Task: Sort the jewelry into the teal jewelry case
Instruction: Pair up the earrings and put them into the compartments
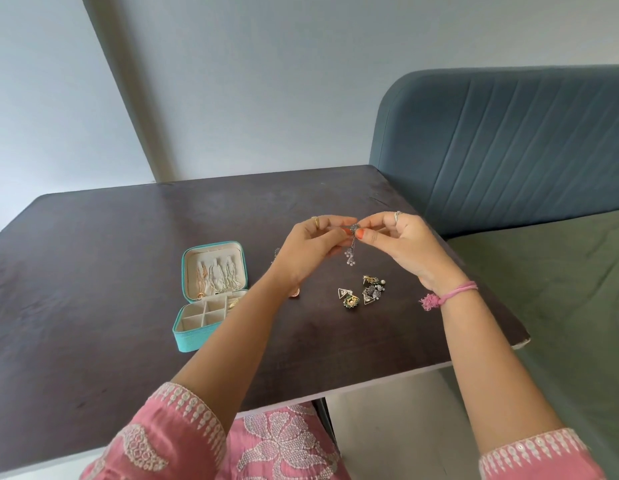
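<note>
While both the left hand [313, 249] and right hand [403, 245] pinch one dangling silver earring [351, 249] above the table [110, 237] middle, keep its beads untangled, then carry it left to the open teal jewelry case [211, 294] near the front edge.

matt dark wood table [93, 271], textured teal case [193, 337], metal earrings [363, 292]

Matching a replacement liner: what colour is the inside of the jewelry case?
Cream or beige lining inside the teal jewelry case, seen in the head view.
</note>
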### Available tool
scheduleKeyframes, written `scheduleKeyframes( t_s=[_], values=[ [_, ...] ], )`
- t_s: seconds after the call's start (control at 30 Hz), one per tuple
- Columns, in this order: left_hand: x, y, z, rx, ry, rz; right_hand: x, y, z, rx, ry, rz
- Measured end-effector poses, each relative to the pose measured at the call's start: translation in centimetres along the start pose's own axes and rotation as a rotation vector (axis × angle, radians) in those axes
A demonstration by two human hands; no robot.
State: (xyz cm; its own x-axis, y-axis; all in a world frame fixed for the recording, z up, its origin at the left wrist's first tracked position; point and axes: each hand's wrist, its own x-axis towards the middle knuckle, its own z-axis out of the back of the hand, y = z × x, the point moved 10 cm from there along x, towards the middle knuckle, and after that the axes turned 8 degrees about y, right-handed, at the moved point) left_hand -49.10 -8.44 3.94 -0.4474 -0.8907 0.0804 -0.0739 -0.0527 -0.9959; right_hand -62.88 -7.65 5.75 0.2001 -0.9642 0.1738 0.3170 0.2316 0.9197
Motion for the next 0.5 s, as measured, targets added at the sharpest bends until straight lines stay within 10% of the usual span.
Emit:
scheduleKeyframes(
  t_s=[0.5],
  values=[
    [0.1,1.1,0.4,-0.047,-0.102,0.008,-1.3,-2.1,0.3,-0.437,0.077,-0.043]
  ],
)
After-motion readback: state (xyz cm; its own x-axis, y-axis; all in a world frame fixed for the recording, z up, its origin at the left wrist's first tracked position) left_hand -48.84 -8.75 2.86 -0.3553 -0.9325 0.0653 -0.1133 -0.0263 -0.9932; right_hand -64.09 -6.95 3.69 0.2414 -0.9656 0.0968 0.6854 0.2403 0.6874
